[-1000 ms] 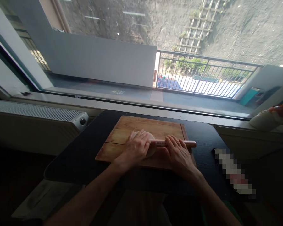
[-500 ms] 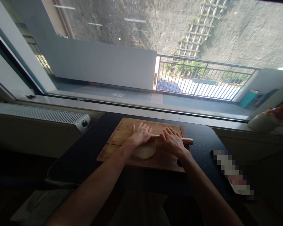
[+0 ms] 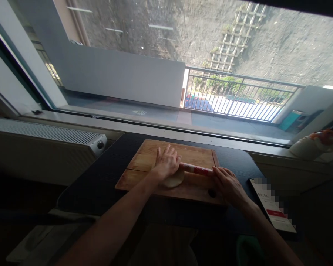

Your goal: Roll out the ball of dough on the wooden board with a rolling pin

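A wooden cutting board (image 3: pixel 190 149) lies on the dark table, holding a flattened round of pale dough (image 3: pixel 174 180). Across the dough runs a rolling pin (image 3: pixel 198 169), its bare stretch showing red and white markings. My left hand (image 3: pixel 165 162) lies flat with fingers spread over the dough and the pin's left part, which it hides. At the pin's other end, past the board's right side, my right hand (image 3: pixel 228 181) has its fingers curled around it. The dough's left part is hidden under my left hand and forearm.
A phone (image 3: pixel 272 208) with a lit screen lies on the dark table (image 3: pixel 97 173) to the right. Beyond the table run a windowsill (image 3: pixel 144 130) and a large window. To the left stands a white radiator (image 3: pixel 47 135); a pale pot (image 3: pixel 306 147) is on the sill at right.
My right hand has slid outward from the middle of the rolling pin to its right end, baring the red and white markings. The left hand has stayed nearly in place.
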### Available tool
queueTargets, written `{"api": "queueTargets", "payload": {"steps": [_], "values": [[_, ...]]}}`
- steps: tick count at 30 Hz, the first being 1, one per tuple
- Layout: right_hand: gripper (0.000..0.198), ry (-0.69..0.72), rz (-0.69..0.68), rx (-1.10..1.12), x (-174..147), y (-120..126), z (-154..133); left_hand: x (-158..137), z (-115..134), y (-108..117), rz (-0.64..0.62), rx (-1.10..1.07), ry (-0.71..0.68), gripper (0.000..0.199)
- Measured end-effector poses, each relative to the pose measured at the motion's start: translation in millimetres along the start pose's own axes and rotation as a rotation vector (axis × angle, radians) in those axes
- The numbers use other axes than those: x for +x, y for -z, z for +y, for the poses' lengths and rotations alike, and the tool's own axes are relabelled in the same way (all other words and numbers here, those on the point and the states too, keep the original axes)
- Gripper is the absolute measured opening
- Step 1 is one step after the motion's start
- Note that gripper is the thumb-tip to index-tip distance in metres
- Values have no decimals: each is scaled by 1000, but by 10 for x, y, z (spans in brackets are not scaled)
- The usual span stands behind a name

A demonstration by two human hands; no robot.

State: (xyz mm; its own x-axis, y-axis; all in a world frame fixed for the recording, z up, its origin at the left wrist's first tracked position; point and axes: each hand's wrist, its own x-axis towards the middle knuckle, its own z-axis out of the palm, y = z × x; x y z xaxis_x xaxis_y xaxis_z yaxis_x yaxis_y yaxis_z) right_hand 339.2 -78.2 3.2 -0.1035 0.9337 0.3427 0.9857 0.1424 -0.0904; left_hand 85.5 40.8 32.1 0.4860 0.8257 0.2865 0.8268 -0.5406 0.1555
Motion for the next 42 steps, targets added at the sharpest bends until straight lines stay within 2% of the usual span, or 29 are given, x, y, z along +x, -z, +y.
{"api": "queueTargets", "payload": {"steps": [3, 8, 11, 15, 18, 21, 23, 25, 28, 31, 37, 39, 42], "values": [[39, 21, -6, 36, -27, 21, -63, 25, 5, 43, -1, 1, -27, 39], [42, 47, 2, 112, -476, 65, -148, -649, -49, 145, 5, -6, -151, 44], [44, 52, -8, 153, -566, 90, -122, -896, -71, 173, 46, 17, -215, 43], [40, 57, 32, 225, -195, 117, -166, -756, -219, 271, 71, 59, -198, 39], [37, 75, 55, 268, 291, 96, -350, -523, -528, 412, 61, 88, -107, 40], [34, 129, -4, 282, 763, 15, -617, -301, -887, 497, -41, 112, 25, 37], [30, 157, -42, 294, 1005, -63, -777, -149, -1045, 469, -101, 116, 82, 32], [28, 165, -68, 303, 1159, -145, -888, 3, -1099, 367, -124, 109, 114, 33], [31, 137, -84, 290, 1216, -233, -964, 172, -1034, 156, -83, 96, 142, 39], [35, 98, -67, 263, 1083, -240, -1014, 152, -921, 36, 0, 89, 154, 45], [39, 145, 61, 232, 592, -110, -1212, -465, -817, 173, 112, 83, 91, 43], [37, 133, 53, 228, 614, -77, -1258, -568, -805, 212, 122, 76, 77, 41], [38, -25, -37, 190, 960, -109, -1281, -405, -794, 178, 67, 70, 116, 40]]}}
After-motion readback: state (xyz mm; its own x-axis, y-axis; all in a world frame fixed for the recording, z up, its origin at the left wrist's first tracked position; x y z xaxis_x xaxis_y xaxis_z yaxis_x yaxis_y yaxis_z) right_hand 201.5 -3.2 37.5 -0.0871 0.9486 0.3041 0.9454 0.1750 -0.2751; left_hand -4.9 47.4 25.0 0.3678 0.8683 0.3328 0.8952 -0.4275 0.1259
